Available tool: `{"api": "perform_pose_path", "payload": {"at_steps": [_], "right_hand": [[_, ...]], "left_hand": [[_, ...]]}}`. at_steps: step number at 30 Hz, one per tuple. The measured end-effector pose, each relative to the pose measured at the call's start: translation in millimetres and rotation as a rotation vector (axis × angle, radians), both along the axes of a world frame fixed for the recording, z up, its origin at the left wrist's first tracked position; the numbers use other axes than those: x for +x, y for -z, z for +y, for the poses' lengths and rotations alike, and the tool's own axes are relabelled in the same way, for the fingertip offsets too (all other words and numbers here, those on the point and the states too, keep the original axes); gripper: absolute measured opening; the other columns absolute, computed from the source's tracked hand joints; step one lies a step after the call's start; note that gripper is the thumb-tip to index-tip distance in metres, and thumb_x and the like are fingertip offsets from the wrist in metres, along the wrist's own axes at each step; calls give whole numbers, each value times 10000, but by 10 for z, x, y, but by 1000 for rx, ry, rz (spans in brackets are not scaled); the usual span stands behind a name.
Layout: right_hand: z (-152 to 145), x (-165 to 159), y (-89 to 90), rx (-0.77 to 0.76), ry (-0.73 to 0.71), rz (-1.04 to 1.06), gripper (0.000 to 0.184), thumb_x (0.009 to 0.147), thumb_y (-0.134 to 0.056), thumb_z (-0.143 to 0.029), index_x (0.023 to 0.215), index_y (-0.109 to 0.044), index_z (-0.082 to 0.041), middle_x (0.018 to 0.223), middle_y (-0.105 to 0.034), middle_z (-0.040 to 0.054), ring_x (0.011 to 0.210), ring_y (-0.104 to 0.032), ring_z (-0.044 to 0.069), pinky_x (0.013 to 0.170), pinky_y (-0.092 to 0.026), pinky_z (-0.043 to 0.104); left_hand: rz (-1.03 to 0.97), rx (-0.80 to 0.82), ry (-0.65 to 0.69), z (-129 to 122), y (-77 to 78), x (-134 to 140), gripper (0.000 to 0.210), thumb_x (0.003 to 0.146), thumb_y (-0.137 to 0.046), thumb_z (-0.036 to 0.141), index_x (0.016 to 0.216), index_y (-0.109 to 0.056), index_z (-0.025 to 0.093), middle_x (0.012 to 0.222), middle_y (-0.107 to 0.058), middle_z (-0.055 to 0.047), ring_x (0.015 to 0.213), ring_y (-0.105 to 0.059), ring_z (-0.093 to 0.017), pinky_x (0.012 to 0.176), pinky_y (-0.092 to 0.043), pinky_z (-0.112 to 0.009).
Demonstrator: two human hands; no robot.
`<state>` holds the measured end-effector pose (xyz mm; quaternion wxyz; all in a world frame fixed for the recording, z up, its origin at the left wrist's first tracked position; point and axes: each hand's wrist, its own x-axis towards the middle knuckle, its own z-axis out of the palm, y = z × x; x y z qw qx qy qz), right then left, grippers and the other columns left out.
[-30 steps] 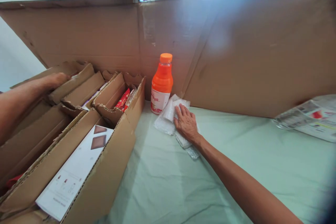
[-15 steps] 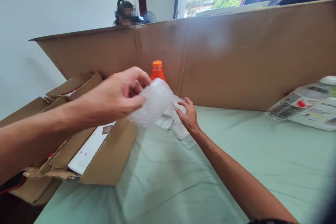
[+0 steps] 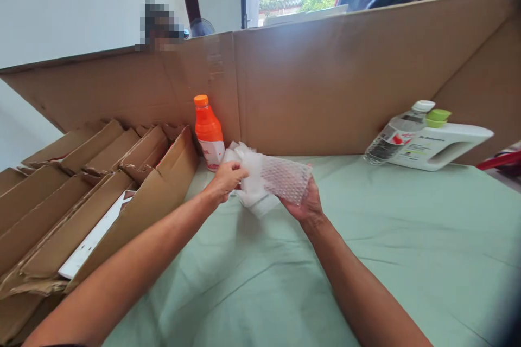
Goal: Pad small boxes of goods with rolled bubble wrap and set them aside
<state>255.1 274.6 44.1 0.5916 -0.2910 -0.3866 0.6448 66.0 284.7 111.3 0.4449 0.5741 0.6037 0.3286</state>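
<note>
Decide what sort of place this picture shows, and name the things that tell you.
Probably a makeshift packing station in a room: a tall cardboard screen fences a cloth-covered table, open cardboard boxes stand alongside, and both hands hold bubble wrap.

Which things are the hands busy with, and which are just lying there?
In hand:
left hand
right hand
bubble wrap

Lying about:
orange bottle
cardboard boxes
clear bottle
white jug

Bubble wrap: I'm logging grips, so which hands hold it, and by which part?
Both. The left hand pinches the bubble wrap at its bunched left end; the right hand supports its right end from beneath.
</note>
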Motion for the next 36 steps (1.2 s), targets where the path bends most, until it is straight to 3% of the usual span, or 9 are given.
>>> {"api": "perform_pose_path", "payload": {"at_steps": [3, 6, 11, 15, 19, 21, 28, 33, 36], "right_hand": [[196, 39, 97, 47, 186, -287, 617, 778, -584, -755, 1086, -660, -225, 972, -754, 77, 840, -713, 243, 697, -585, 378], [512, 94, 162, 61, 324, -498, 619, 683, -733, -610, 1129, -643, -190, 873, -730, 57, 755, -683, 209, 693, -572, 356], [803, 322, 213, 102, 576, -746, 673, 742, -650, -582, 1265, -584, -163, 1289, -626, 182, 1228, -557, 329, 1062, -411, 573], [634, 183, 238, 299, 551, -1034, 636, 785, -662, -525, 1338, -588, -219, 1507, -483, 147, 1423, -383, 330, 1173, -277, 551], [524, -401, 371, 536, 262, -1644, 591, 945, -524, -496, 1485, -478, -262, 1619, -348, 128, 1466, -336, 323, 1114, -352, 520], [545, -666, 476, 542, 168, -1755, 549, 962, -520, -462, 1469, -506, -253, 1615, -355, 146, 1473, -322, 345, 1109, -341, 536], [671, -689, 531, 557, 98, -1775, 608, 912, -597, -474, 1470, -511, -248, 1608, -372, 149, 1469, -347, 349, 1116, -342, 522], [506, -657, 200, 594, 281, -1623, 527, 925, -531, -414, 1393, -571, -173, 1497, -508, 188, 1383, -455, 373, 1079, -378, 580], [259, -1000, -117, 727, 158, -1322, 483, 917, -530, -321, 1393, -564, -247, 1270, -673, 112, 1064, -663, 271, 948, -506, 471]], "left_hand": [[10, -30, -16, 145, 186, -11, 341, 957, -623, 379, 1220, -608, 162, 1182, -653, -85, 976, -668, -201, 823, -591, -400], [51, 73, -87, 392, 213, -29, 345, 951, -626, 370, 1217, -602, 151, 1179, -649, -93, 996, -663, -211, 847, -582, -412], [204, 376, -177, 412, 330, -182, 313, 837, -670, 207, 1142, -622, 153, 1185, -618, -104, 1125, -603, -242, 1051, -466, -463], [320, 491, -120, -75, 745, -300, 374, 746, -633, 100, 1104, -673, 197, 1330, -576, -113, 1302, -499, -298, 1156, -358, -503], [405, 501, -114, -501, 1130, -290, 475, 762, -613, 114, 1230, -639, 191, 1473, -484, -158, 1375, -439, -341, 1154, -355, -559], [435, 496, -110, -634, 1232, -289, 494, 777, -608, 122, 1267, -621, 173, 1489, -471, -180, 1376, -445, -344, 1142, -376, -560], [483, 531, -138, -1368, 1342, -578, 471, 835, -551, 116, 1298, -606, 178, 1474, -509, -171, 1377, -471, -314, 1112, -436, -541], [451, 608, -274, -2149, 1411, -958, 385, 895, -539, 159, 1258, -637, 237, 1384, -607, -128, 1294, -577, -266, 1048, -523, -447], [403, 611, -448, -2504, 1506, -1183, 329, 895, -563, 205, 1198, -680, 254, 1270, -673, -108, 1168, -665, -252, 976, -573, -392]]}}
